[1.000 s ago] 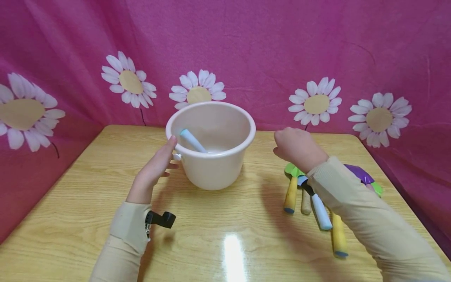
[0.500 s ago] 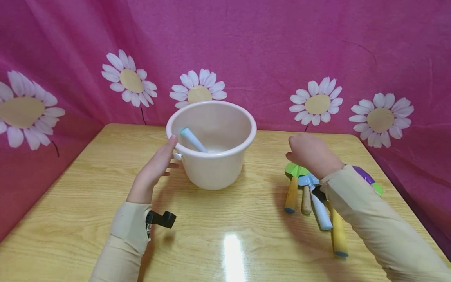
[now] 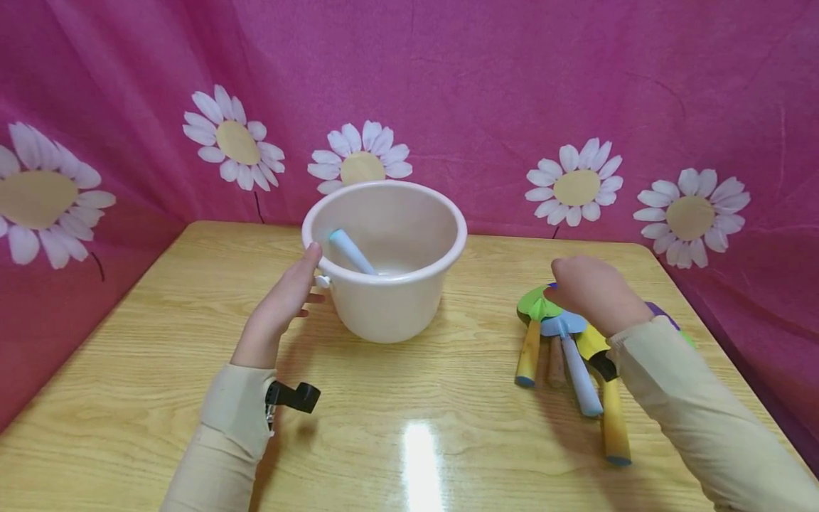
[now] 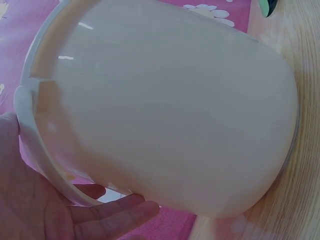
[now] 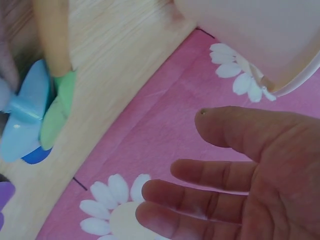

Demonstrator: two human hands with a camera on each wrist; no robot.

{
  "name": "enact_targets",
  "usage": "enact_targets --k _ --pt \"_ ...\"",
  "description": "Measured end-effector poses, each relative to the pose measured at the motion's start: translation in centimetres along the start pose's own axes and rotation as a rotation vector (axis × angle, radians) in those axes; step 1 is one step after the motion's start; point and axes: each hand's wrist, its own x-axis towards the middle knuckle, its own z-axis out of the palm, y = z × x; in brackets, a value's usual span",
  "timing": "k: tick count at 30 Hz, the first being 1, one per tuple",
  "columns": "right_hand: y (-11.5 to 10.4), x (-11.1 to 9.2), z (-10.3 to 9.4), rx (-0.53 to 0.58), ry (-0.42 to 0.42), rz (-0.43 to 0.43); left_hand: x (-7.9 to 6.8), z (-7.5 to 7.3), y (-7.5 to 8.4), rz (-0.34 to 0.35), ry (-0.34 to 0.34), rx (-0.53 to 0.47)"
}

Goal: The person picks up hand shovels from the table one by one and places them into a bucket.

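A cream-coloured bucket (image 3: 387, 306) stands upright on the table. Inside it leans a light blue handle (image 3: 352, 250) whose lower end is hidden. My left hand (image 3: 281, 306) rests at the bucket's left side, thumb at the rim and fingers stretched along the outside. Above a heap of small garden tools at the right hovers my right hand (image 5: 240, 175), its fingers loosely extended with nothing between them. The heap includes a light blue tool (image 3: 579, 370), a green-headed tool with a yellow handle (image 3: 529, 352) and a yellow tool (image 3: 614, 423). Other tools are partly covered by the hand and sleeve.
The tools lie on a wooden table (image 3: 358, 412), overlapping one another. A pink curtain (image 3: 473, 85) with printed daisies hangs behind the table and along its sides. A black camera mount (image 3: 294, 397) sits on my left wrist.
My right hand has moved right and slightly down, from beside the bucket to over the garden tools. The left hand and the bucket stay in place.
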Motion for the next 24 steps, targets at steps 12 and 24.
enact_targets --k 12,24 --pt "3.2 -1.3 1.6 0.042 -0.055 0.057 -0.2 -0.1 0.1 0.022 0.017 0.029" --pt "5.7 -1.8 3.2 0.041 -0.102 0.059 -0.2 -0.4 0.0 0.025 0.026 0.026"
